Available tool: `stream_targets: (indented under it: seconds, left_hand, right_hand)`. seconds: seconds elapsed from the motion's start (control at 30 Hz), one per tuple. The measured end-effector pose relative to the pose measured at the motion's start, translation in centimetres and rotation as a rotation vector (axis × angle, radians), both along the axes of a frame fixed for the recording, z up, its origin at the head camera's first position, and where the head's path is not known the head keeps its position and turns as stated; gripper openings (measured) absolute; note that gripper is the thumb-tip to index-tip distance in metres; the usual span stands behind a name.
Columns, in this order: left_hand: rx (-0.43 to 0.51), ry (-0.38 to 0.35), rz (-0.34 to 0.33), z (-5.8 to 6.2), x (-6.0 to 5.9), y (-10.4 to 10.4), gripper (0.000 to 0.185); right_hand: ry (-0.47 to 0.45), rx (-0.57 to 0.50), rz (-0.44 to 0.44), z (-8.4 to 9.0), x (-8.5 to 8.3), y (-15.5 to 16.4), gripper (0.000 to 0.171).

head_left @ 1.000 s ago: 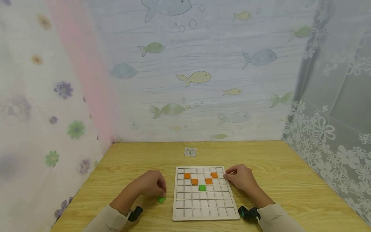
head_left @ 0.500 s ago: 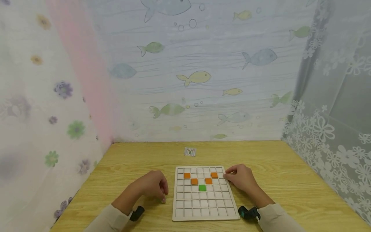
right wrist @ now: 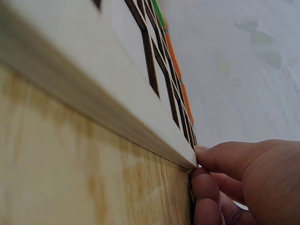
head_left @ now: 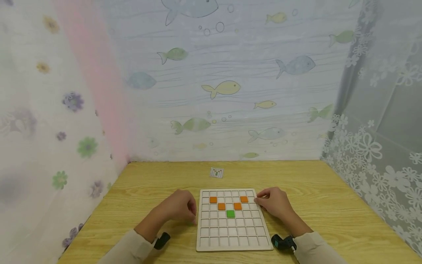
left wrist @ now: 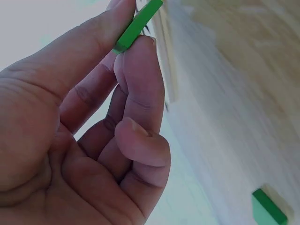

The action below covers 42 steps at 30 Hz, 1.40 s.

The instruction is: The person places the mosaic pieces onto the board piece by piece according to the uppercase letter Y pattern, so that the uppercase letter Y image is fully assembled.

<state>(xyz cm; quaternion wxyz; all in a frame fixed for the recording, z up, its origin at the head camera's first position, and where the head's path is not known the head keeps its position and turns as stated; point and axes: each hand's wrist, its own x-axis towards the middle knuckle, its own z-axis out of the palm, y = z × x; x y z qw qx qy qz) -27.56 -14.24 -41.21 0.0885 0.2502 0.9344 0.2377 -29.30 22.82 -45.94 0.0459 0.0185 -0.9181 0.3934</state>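
In the left wrist view, my left hand [left wrist: 108, 108] pinches a green square tile [left wrist: 138, 26] between thumb and fingertips. The head view shows that left hand [head_left: 178, 207] beside the left edge of the white grid board [head_left: 222, 241], with its tile hidden from there. A green tile [head_left: 230, 213] sits in a cell near the board's middle, and several orange tiles [head_left: 221, 206] form two slanting arms above it. My right hand [head_left: 275, 201] holds the board's right edge near the far corner; in the right wrist view its thumb [right wrist: 220, 154] lies against the rim.
A small printed card [head_left: 216, 172] with a coloured grid pattern lies on the wooden table [head_left: 158, 176] beyond the board. Another loose green tile [left wrist: 269, 208] rests on the table in the left wrist view. A fish-print curtain [head_left: 227, 121] hangs behind the table.
My left hand has moved right, to the board's left edge. The green tile seen under its fingertips a second ago is now pinched in it. My right hand has stayed still.
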Motion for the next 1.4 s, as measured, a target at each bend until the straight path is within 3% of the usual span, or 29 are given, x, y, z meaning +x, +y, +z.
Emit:
stream_targets:
  seconds: [0.67, 1.4]
  left_hand:
    - [0.057, -0.068, 0.04, 1.3, -0.2, 3.7, 0.026]
    - [0.116, -0.107, 0.018, 1.1, -0.5, 7.1, 0.019]
  right_hand:
    - [0.01, 0.018, -0.002, 0.1, 0.0, 0.0, 0.014]
    - [0.03, 0.047, 0.005, 0.5, 0.3, 0.0, 0.016]
